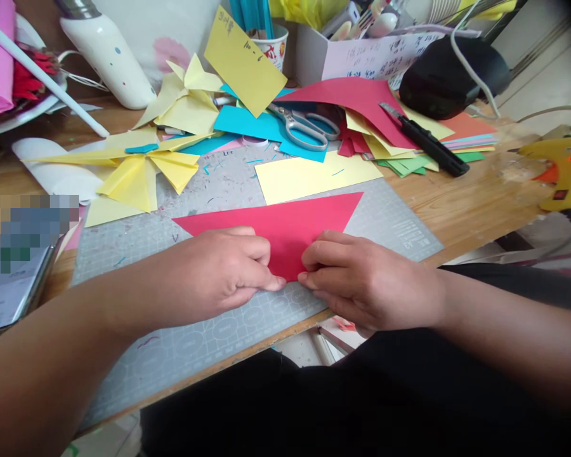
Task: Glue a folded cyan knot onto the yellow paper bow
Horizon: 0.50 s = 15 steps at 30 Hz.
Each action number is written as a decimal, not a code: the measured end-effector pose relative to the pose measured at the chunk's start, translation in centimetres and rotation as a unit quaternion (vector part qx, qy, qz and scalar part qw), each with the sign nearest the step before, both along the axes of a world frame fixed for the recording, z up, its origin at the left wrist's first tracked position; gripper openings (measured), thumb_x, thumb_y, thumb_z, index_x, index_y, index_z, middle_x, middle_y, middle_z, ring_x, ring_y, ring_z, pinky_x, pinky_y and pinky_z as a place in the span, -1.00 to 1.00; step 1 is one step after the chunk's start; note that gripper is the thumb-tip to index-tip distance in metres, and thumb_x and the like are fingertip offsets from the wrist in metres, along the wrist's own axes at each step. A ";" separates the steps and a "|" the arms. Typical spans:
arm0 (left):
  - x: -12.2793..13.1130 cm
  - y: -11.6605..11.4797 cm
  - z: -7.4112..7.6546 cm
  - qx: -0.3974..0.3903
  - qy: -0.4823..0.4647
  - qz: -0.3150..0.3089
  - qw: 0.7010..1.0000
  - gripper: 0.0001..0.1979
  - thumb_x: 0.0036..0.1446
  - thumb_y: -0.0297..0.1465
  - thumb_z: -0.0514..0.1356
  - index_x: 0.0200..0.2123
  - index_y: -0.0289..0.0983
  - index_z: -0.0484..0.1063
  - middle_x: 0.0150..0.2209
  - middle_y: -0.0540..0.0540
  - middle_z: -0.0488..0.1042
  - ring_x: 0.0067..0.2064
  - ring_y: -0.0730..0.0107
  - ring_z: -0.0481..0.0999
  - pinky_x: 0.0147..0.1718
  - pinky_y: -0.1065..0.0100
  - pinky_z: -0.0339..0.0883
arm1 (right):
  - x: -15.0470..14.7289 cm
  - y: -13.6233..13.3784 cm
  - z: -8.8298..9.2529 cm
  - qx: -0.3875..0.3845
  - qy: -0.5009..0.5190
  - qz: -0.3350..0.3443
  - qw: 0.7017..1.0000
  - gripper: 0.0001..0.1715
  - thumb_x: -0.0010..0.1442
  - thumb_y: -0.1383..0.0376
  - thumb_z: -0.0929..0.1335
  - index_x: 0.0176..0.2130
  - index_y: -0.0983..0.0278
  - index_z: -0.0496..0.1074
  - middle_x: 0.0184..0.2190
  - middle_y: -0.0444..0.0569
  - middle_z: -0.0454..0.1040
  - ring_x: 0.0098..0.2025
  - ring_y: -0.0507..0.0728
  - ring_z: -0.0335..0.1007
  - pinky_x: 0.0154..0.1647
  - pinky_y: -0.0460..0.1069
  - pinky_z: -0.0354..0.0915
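Observation:
A red sheet of paper lies on the grey cutting mat, its long edge facing away from me. My left hand presses on its near left part, fingers curled and thumb at the near edge. Close by on the right, my right hand pinches the same near edge with its fingers bent in. The two thumbs almost meet there. Both hands cover parts of the paper's sides, so its full outline is hidden. Just beyond it lies a pale yellow strip of paper.
Scissors and a black utility knife rest on coloured paper behind the mat. Yellow folded paper shapes lie at the left, near a white bottle. A yellow glue gun with a lit red light stands at the right.

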<state>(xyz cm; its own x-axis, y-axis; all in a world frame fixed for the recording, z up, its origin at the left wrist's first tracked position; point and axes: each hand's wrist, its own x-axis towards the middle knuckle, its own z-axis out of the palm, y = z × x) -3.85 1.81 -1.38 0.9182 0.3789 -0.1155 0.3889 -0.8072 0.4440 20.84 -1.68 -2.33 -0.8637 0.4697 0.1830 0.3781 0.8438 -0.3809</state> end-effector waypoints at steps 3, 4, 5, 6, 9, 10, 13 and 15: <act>-0.3 0.1 0.3 0.004 0.022 -0.010 1.000 -0.63 0.17 -0.52 0.07 -0.06 -0.02 0.50 -0.42 0.02 0.41 -0.34 0.36 0.34 -0.39 0.39 0.15 | 0.5 0.0 -0.1 -0.001 0.018 0.002 1.000 -0.70 0.25 0.43 0.23 -0.38 0.47 0.50 -0.30 0.17 0.40 -0.27 0.13 0.26 -0.24 0.05 0.26; -0.4 0.2 0.4 0.006 0.030 -0.013 0.999 -0.60 0.16 -0.53 0.08 -0.04 -0.01 0.49 -0.43 0.02 0.43 -0.34 0.36 0.35 -0.38 0.38 0.17 | 0.7 0.0 -0.1 -0.002 0.023 0.002 1.000 -0.70 0.25 0.44 0.23 -0.39 0.46 0.49 -0.29 0.17 0.40 -0.26 0.13 0.27 -0.22 0.05 0.27; -0.4 0.2 0.5 0.009 0.037 -0.015 0.999 -0.58 0.14 -0.54 0.08 -0.03 -0.01 0.49 -0.43 0.02 0.45 -0.35 0.35 0.36 -0.36 0.37 0.19 | 0.9 0.0 -0.1 -0.002 0.027 0.004 1.000 -0.70 0.26 0.44 0.22 -0.39 0.45 0.49 -0.27 0.17 0.40 -0.25 0.13 0.28 -0.21 0.04 0.27; -0.5 0.2 0.6 0.011 0.044 -0.016 0.999 -0.55 0.11 -0.56 0.08 -0.02 0.00 0.49 -0.42 0.02 0.48 -0.35 0.34 0.38 -0.33 0.35 0.21 | 1.0 0.0 -0.1 -0.003 0.028 0.004 1.000 -0.71 0.26 0.44 0.22 -0.38 0.44 0.48 -0.26 0.17 0.41 -0.24 0.12 0.29 -0.20 0.04 0.28; -0.9 0.3 0.9 0.011 0.060 -0.016 0.998 -0.50 0.05 -0.57 0.08 -0.02 0.04 0.49 -0.38 0.04 0.55 -0.36 0.34 0.45 -0.24 0.31 0.25 | 1.3 0.0 -0.2 -0.001 0.030 0.010 1.000 -0.72 0.28 0.44 0.22 -0.36 0.43 0.47 -0.25 0.16 0.41 -0.21 0.13 0.30 -0.17 0.04 0.29; -1.1 0.4 1.0 0.008 0.065 -0.015 0.998 -0.49 0.05 -0.57 0.08 -0.02 0.05 0.50 -0.39 0.06 0.56 -0.37 0.35 0.46 -0.23 0.31 0.25 | 1.3 0.0 -0.2 0.000 0.031 0.010 0.999 -0.72 0.28 0.43 0.21 -0.35 0.42 0.47 -0.24 0.16 0.41 -0.20 0.13 0.31 -0.16 0.04 0.29; -1.4 0.6 1.3 0.002 0.081 -0.010 0.997 -0.48 0.03 -0.58 0.07 -0.04 0.07 0.51 -0.41 0.07 0.59 -0.41 0.38 0.48 -0.26 0.34 0.26 | 1.5 0.0 -0.3 0.001 0.036 0.008 0.999 -0.73 0.29 0.42 0.21 -0.31 0.41 0.46 -0.21 0.16 0.42 -0.16 0.13 0.33 -0.13 0.05 0.30; -1.5 0.7 1.5 -0.010 0.088 -0.006 0.996 -0.48 0.02 -0.59 0.07 -0.06 0.07 0.52 -0.39 0.06 0.60 -0.40 0.37 0.49 -0.28 0.36 0.27 | 1.6 0.0 -0.4 -0.003 0.036 0.010 0.999 -0.75 0.28 0.43 0.21 -0.30 0.41 0.46 -0.20 0.17 0.43 -0.15 0.13 0.34 -0.13 0.05 0.30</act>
